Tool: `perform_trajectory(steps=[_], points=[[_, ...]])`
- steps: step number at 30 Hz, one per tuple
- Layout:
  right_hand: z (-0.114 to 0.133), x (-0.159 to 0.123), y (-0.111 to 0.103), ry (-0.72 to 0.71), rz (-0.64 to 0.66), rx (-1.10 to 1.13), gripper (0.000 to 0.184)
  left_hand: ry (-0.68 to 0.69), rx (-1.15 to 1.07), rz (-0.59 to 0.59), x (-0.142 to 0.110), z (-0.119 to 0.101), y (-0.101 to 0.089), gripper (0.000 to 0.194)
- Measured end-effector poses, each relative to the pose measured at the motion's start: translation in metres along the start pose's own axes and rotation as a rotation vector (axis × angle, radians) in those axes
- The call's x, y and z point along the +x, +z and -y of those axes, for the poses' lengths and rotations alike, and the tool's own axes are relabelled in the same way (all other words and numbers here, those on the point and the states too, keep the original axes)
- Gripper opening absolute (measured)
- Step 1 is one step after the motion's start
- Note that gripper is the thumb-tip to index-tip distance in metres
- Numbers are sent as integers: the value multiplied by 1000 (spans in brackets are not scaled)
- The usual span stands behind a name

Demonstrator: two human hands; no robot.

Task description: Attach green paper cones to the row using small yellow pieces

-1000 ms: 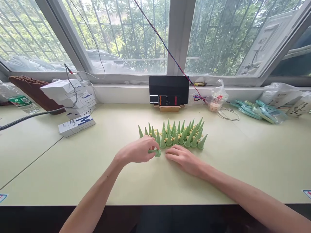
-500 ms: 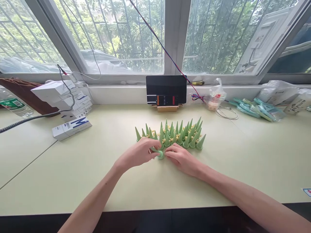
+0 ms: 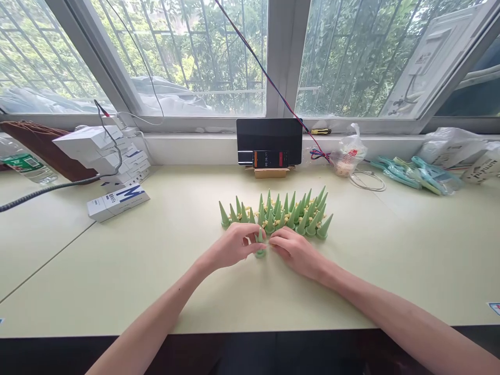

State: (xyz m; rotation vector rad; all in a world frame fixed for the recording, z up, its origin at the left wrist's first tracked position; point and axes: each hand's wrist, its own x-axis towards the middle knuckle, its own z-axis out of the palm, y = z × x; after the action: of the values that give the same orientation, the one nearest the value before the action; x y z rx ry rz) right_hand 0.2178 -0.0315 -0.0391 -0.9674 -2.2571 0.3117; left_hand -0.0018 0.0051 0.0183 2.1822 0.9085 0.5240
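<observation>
A small green cone with a round base (image 3: 260, 253) stands upright on the table in front of a cluster of similar cones. My left hand (image 3: 241, 242) is closed around it, thumb in front and fingers behind. To its right, my right hand (image 3: 295, 251) rests on the table with thumb and fingertips pinched together beside the cone. Whatever those fingertips hold is too small to make out. Behind both hands, several green cones (image 3: 312, 225) stand close together, with small pale yellow pieces (image 3: 308, 219) scattered among them.
A phone (image 3: 270, 159) and a dark tablet (image 3: 269, 136) lean by the window behind a cardboard stand (image 3: 271, 173). White boxes (image 3: 118, 202) are at the left. A tied plastic bag (image 3: 347, 155), a coiled cable (image 3: 367, 180) and teal bagged items (image 3: 420, 174) lie at the right.
The cone in my left hand has gone from tilted to upright, its tip now showing between my fingers. My right hand stays pinched beside it. The view has shifted slightly.
</observation>
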Motion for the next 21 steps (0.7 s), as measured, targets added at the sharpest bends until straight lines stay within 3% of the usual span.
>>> perform_trajectory(steps=[8, 21], points=[[1, 1, -4, 40, 1, -25, 18, 117, 121, 28, 3, 8, 7, 28], [4, 1, -7, 91, -51, -55, 15, 86, 163, 98, 3, 10, 0, 18]])
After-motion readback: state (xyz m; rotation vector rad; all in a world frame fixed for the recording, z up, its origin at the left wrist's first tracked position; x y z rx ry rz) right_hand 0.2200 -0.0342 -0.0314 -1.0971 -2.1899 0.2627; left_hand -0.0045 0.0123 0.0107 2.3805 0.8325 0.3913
